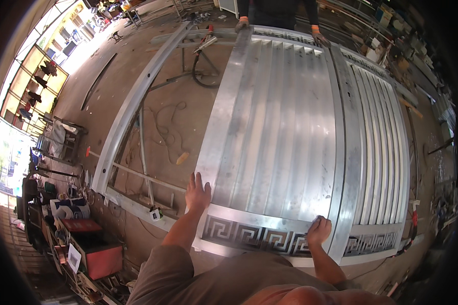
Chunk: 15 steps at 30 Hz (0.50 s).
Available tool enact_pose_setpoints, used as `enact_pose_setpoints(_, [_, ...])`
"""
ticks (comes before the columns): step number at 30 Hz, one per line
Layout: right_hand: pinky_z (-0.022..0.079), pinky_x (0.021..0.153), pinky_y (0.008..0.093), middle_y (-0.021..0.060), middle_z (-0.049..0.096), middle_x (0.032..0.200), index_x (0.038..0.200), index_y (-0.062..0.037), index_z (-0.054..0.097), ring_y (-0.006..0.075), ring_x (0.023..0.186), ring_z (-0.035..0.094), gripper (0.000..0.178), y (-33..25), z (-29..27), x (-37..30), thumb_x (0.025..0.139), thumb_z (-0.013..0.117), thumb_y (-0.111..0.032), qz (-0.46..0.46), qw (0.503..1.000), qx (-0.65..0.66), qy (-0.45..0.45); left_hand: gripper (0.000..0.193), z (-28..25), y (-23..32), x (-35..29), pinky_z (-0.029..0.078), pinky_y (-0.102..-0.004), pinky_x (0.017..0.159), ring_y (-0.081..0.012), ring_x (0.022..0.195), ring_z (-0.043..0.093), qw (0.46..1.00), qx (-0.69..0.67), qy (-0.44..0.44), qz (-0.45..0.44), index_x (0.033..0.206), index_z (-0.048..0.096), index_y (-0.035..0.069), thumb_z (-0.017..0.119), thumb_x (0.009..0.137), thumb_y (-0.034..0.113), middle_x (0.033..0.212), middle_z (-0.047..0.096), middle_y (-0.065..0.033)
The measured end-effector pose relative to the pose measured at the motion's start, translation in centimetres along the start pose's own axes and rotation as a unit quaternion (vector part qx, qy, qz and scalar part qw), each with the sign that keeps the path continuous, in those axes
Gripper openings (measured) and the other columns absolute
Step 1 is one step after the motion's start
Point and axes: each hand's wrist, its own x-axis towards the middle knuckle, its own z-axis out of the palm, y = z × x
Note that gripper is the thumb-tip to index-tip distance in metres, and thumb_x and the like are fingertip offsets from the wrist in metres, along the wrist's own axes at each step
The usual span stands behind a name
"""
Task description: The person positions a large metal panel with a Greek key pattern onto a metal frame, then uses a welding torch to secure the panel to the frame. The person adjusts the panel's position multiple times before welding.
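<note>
A large silvery metal louvred gate panel [285,127] lies flat in front of me, with a cut-out Greek key strip [259,239] along its near end. My left hand [197,193] rests on the panel's left side rail, fingers stretched and apart. Over the near rail, close to the right corner of that strip, my right hand [318,230] is closed; what its fingers hold, if anything, is hidden. A second, narrower louvred panel [381,142] lies alongside on the right, a dark gap between the two.
Across the panel stands a person in dark clothes, gloved hands [242,24] on its far end. A long metal bar [132,112] and support frame lie left. A red-handled tool [207,40] with a black cable sits far left of the panel. Near left is a red box [104,259].
</note>
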Motion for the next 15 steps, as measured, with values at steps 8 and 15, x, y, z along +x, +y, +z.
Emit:
enact_pose_setpoints(8, [0.047, 0.077, 0.0514, 0.0169, 0.063, 0.093, 0.106, -0.0027, 0.066, 0.0400, 0.088, 0.060, 0.021, 0.26, 0.26, -0.06, 0.087, 0.061, -0.002, -0.002, 1.000, -0.016, 0.000, 0.070, -0.25, 0.07, -0.10, 0.042, -0.0518, 0.115, -0.0421, 0.143, 0.046, 1.000, -0.006, 0.007, 0.010, 0.161, 0.039, 0.012, 0.054, 0.102, 0.045, 0.168, 0.035, -0.0190])
enact_pose_setpoints(15, [0.047, 0.077, 0.0515, 0.0172, 0.062, 0.093, 0.106, -0.0026, 0.066, 0.0403, 0.089, 0.060, 0.020, 0.07, 0.03, 0.06, 0.087, 0.061, -0.003, 0.000, 1.000, -0.009, -0.004, 0.070, -0.09, -0.04, -0.17, 0.043, -0.0521, 0.115, -0.0424, 0.143, 0.047, 1.000, -0.003, 0.014, 0.014, 0.161, 0.039, 0.013, 0.054, 0.102, 0.045, 0.167, 0.036, -0.0191])
